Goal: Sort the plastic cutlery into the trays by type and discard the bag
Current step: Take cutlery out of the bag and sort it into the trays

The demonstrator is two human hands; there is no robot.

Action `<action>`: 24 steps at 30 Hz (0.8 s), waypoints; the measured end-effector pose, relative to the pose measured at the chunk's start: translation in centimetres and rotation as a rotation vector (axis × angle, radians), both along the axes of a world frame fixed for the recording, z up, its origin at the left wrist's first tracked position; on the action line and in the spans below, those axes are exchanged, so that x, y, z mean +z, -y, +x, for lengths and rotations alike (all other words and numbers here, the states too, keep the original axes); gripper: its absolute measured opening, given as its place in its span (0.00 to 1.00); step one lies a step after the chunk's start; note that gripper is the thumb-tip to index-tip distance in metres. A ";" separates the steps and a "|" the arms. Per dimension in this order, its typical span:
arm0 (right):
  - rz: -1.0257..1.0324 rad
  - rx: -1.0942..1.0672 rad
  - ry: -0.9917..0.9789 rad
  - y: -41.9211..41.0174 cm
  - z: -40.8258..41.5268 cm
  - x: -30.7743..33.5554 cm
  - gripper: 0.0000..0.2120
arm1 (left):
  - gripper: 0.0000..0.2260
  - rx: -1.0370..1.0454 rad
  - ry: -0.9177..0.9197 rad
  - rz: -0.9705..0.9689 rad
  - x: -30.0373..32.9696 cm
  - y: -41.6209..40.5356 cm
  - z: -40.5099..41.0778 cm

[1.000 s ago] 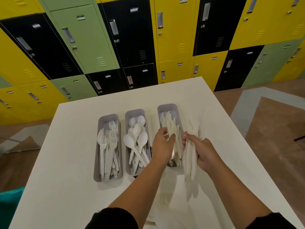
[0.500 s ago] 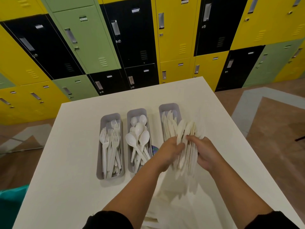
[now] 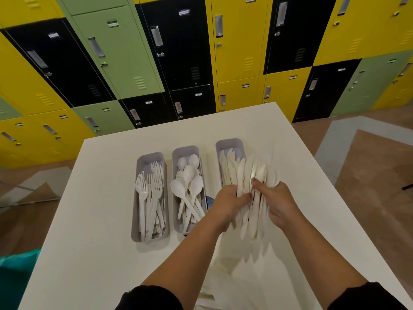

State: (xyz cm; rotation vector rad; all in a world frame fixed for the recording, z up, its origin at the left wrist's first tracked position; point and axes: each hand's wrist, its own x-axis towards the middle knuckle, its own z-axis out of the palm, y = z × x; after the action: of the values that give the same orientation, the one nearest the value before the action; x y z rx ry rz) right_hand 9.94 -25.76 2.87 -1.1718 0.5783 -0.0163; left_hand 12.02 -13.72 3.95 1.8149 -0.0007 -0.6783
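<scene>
Standing leftmost on the white table (image 3: 93, 220), a grey plastic tray (image 3: 136, 198) holds white forks (image 3: 150, 198); the middle grey tray (image 3: 175, 189) holds white spoons (image 3: 187, 191). Both hands, left hand (image 3: 228, 202) and right hand (image 3: 278, 204), grip a bundle of white plastic knives (image 3: 252, 177) over the right grey tray (image 3: 229, 144).

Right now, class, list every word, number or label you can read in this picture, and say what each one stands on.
No text here can be read.
Locker doors: small white label tags, for example on a black door and a green door, too small and blurred to read.
Fork tray, spoon tray, knife tray: no marking visible.
Bundle of knives gripped by both hands: no print visible.
</scene>
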 end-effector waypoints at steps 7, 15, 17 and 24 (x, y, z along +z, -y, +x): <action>-0.091 -0.099 -0.030 0.4 0.3 -1.3 0.09 | 0.11 0.126 -0.011 0.038 -0.5 0.1 0.2; -0.176 0.024 -0.029 -0.2 0.5 -2.3 0.11 | 0.08 0.159 0.024 0.071 -1.2 1.0 -0.1; -0.176 -0.023 -0.028 0.2 0.5 -2.4 0.10 | 0.11 0.183 0.040 0.111 -1.3 1.2 0.2; -0.097 -0.027 0.012 0.5 0.3 -2.0 0.04 | 0.16 0.131 0.215 0.222 -0.3 1.3 2.6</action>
State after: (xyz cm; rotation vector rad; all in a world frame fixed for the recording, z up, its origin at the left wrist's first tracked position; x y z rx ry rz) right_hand 10.24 -26.29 0.88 -1.2576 0.5883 -0.0748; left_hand 14.58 -15.05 3.62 2.0746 0.0518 -0.4009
